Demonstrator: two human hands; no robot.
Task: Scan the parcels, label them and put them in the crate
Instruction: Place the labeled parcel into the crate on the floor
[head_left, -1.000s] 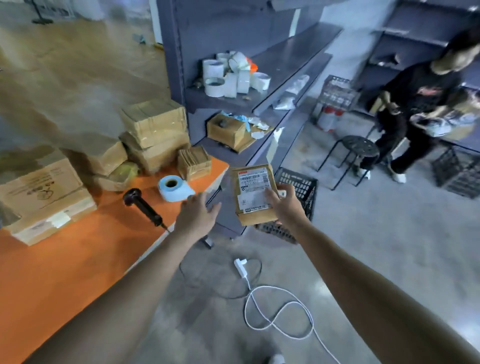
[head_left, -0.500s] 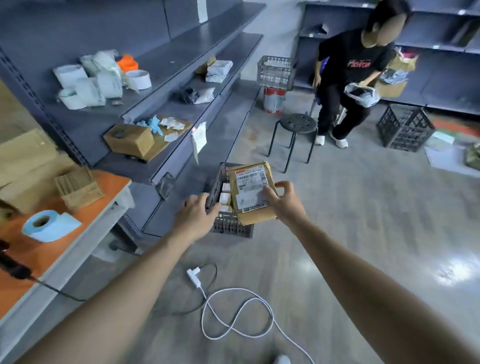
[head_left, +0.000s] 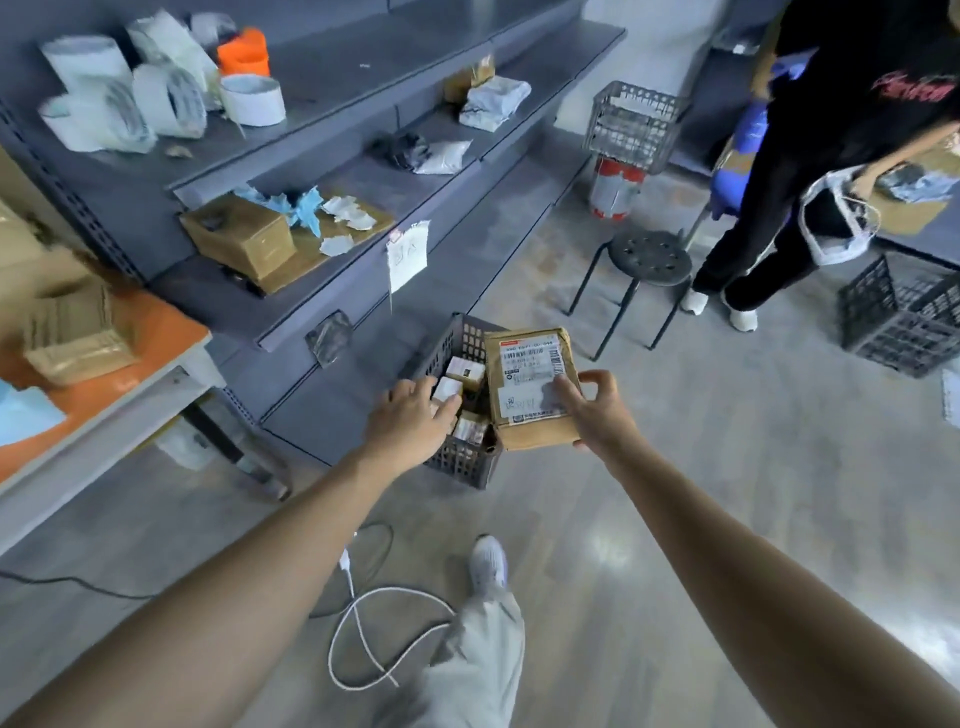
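My right hand (head_left: 597, 410) grips a flat brown parcel (head_left: 530, 387) by its right edge, white shipping label facing up. The parcel hangs over the right side of a dark plastic crate (head_left: 460, 460) on the floor. Several small boxed parcels (head_left: 462, 371) lie inside the crate. My left hand (head_left: 410, 421) reaches over the crate's near left rim with fingers relaxed, holding nothing; whether the fingertips touch a small box is unclear.
Grey shelving (head_left: 363, 223) with label rolls (head_left: 156, 98) and a cardboard box (head_left: 241, 239) stands behind the crate. The orange table (head_left: 156, 332) is at left. A white cable (head_left: 374, 639) loops on the floor by my foot. A black stool (head_left: 649, 260), another person (head_left: 831, 156) and more crates (head_left: 904, 317) are at right.
The view has swung from the orange table to the crate and moved closer. My right hand has carried the parcel over the crate, and my left hand has reached out over its rim.
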